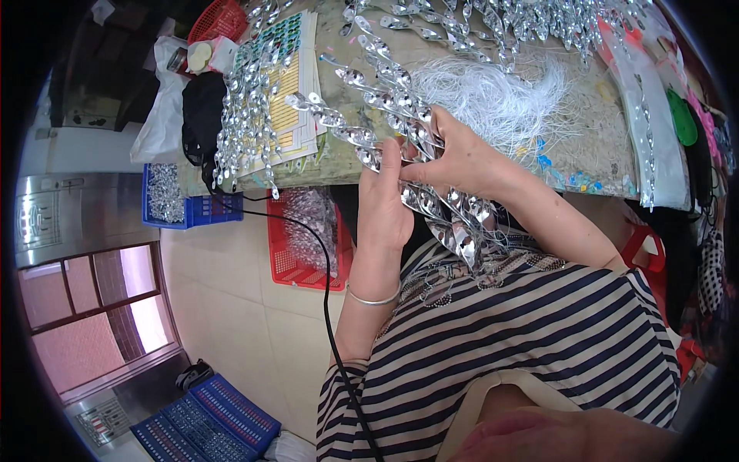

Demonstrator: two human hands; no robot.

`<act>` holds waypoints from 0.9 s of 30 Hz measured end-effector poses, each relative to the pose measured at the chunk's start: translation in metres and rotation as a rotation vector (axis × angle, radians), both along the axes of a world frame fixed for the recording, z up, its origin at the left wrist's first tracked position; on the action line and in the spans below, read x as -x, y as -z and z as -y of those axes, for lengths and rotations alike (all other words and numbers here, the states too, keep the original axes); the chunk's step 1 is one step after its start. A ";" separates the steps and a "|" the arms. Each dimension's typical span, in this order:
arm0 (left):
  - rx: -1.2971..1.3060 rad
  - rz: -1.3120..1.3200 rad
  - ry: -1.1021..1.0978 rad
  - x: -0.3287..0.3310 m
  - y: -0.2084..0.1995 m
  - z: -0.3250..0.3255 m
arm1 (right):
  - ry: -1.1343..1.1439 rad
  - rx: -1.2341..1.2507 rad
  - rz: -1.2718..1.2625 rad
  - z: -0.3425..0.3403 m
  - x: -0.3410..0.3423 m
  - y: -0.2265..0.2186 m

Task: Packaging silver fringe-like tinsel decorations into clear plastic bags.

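Both hands meet over the front edge of the table, around a bunch of shiny silver twisted strands (396, 98). My left hand (382, 204) is upright with its thumb against the bunch; its other fingers are mostly hidden behind it. From the right, my right hand (464, 160) closes on the same bunch, thumb and fingers pinching close to the left thumb. The strands fan out over the tabletop above the hands. Their lower ends (460, 240) hang below, in front of my striped top.
A loose heap of fine white threads (493, 96) lies on the worn table (596, 135). More silver strands (246, 131) lie at left on paper sheets. Below stand a blue crate (202, 212) and a red basket (289, 273). A black cable (326, 277) hangs past my left forearm.
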State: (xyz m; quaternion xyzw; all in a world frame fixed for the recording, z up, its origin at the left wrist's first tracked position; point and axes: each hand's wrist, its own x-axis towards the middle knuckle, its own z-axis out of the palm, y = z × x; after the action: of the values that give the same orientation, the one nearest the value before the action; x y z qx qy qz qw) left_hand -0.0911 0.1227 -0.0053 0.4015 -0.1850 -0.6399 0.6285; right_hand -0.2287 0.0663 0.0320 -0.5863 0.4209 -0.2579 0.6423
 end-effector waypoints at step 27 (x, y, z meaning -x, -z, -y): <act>-0.198 0.640 0.077 0.009 -0.029 -0.005 | -0.090 -0.088 0.074 -0.001 0.019 0.004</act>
State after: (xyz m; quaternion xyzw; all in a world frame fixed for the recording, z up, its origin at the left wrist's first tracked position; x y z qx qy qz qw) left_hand -0.1005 0.1279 0.0236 0.6338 -0.3248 -0.5198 0.4718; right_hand -0.2478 0.0672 0.0281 -0.5658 0.3811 -0.2314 0.6936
